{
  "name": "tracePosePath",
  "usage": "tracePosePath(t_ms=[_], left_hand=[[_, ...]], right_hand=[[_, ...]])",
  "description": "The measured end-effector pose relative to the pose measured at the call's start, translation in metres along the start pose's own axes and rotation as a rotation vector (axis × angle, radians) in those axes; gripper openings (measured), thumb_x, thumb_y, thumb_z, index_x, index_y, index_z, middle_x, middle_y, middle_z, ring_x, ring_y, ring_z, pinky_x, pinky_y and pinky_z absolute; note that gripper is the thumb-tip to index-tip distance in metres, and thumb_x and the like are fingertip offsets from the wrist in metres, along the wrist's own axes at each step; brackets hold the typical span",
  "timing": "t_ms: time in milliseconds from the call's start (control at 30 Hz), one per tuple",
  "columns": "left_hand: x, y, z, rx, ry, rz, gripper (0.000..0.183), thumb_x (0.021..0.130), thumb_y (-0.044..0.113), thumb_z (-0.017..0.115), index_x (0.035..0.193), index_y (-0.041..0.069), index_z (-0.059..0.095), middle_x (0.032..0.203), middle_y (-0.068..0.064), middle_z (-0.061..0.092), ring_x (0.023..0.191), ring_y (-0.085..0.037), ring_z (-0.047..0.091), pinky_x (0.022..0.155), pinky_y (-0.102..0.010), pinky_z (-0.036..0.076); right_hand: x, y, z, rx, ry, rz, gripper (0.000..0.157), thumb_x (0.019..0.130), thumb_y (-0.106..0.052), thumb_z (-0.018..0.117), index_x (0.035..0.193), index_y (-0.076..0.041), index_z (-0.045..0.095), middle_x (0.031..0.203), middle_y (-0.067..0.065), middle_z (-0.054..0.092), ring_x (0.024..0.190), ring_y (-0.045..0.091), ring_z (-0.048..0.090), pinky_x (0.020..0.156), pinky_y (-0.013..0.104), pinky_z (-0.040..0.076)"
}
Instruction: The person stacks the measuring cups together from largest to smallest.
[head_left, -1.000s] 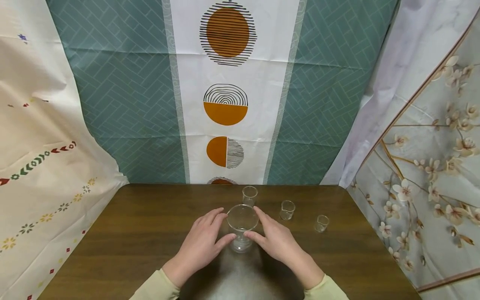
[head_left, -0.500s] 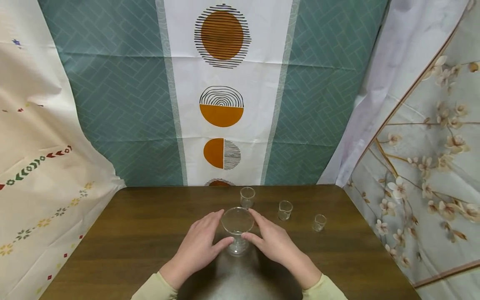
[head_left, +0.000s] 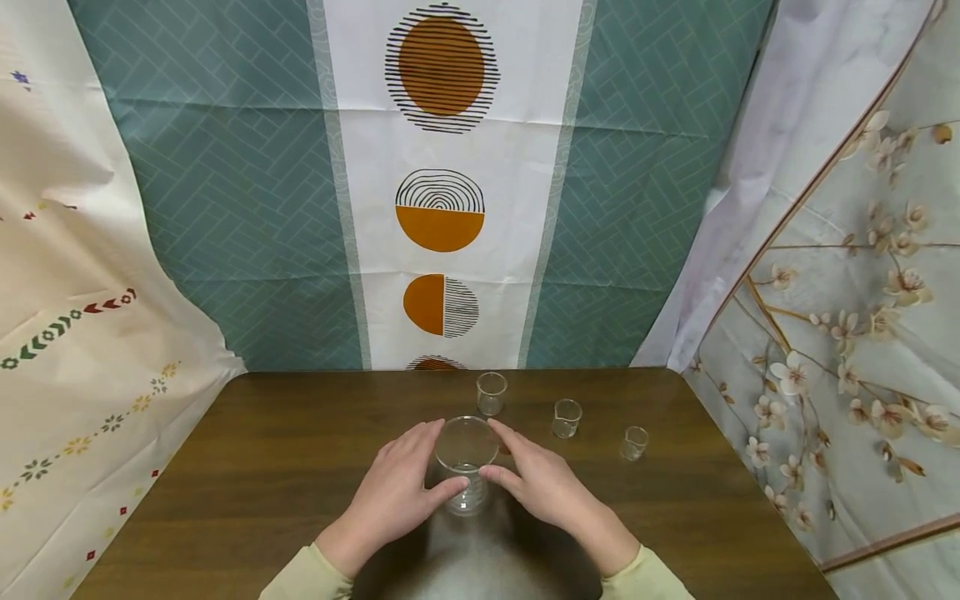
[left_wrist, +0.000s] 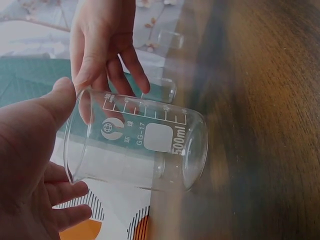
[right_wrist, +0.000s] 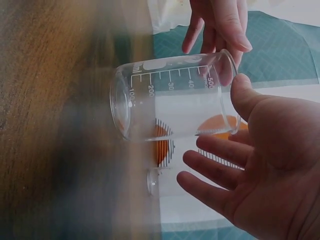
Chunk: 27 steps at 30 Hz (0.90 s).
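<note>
A large clear glass beaker (head_left: 467, 493), printed 500ml (left_wrist: 159, 137), stands upright near the front of the table. My left hand (head_left: 392, 487) holds its left side, with the thumb at the rim and the fingers spread along the far side. From the right, my right hand (head_left: 551, 487) does likewise; its thumb lies on the rim and its other fingers (right_wrist: 215, 170) reach out fairly straight. Nothing shows inside the beaker. Whether its base touches the table I cannot tell.
Behind it stand three smaller glass beakers: one at the back (head_left: 491, 395), a spouted one (head_left: 566, 419) to the right, and the smallest (head_left: 634, 443) farther right. The brown wooden table (head_left: 285, 442) ends against patterned cloth hangings (head_left: 247, 208).
The large beaker has shifted slightly left and towards me, with both hands around it. The view has turned a little to the right. The three small beakers keep their places on the table.
</note>
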<state>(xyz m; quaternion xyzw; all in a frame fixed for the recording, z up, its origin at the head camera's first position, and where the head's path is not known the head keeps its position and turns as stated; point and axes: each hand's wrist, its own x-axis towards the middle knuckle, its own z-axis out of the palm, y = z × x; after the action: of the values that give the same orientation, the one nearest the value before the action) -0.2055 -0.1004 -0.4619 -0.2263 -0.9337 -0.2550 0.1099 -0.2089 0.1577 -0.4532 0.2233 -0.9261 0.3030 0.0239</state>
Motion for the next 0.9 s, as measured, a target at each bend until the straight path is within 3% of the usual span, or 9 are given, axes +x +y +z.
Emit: tracePosePath(t_ms=[300,500,900], left_hand=[[0.000,-0.001,0.001,-0.008,-0.002,-0.023,0.089,0.095,0.055,0.085,0.159,0.002,0.053,0.157,-0.019,0.059,0.148,-0.040,0.053,0.119,-0.067,0.040],[0.001,0.000,0.002,-0.010,0.009,-0.037,0.095,0.094,0.059,0.085,0.160,0.001,0.051,0.157,-0.019,0.059,0.147,-0.040,0.054,0.118,-0.066,0.041],[0.003,0.004,0.007,-0.014,0.032,-0.047,0.099,0.091,0.060,0.087,0.160,-0.002,0.050,0.158,-0.019,0.058,0.148,-0.040,0.054,0.118,-0.063,0.043]], right_hand=[[-0.002,0.001,0.000,0.027,-0.032,-0.012,0.069,0.111,-0.047,0.065,0.170,-0.017,0.044,0.152,0.012,0.066,0.132,0.028,0.069,0.107,0.060,0.053],[0.001,0.005,-0.004,0.033,-0.010,-0.057,0.063,0.112,-0.047,0.062,0.165,-0.016,0.050,0.149,0.006,0.068,0.131,0.029,0.070,0.106,0.058,0.054],[0.020,0.014,-0.021,-0.217,0.122,-0.026,0.063,0.108,-0.042,0.072,0.160,-0.010,0.057,0.152,0.015,0.065,0.138,0.040,0.063,0.105,0.062,0.054]])
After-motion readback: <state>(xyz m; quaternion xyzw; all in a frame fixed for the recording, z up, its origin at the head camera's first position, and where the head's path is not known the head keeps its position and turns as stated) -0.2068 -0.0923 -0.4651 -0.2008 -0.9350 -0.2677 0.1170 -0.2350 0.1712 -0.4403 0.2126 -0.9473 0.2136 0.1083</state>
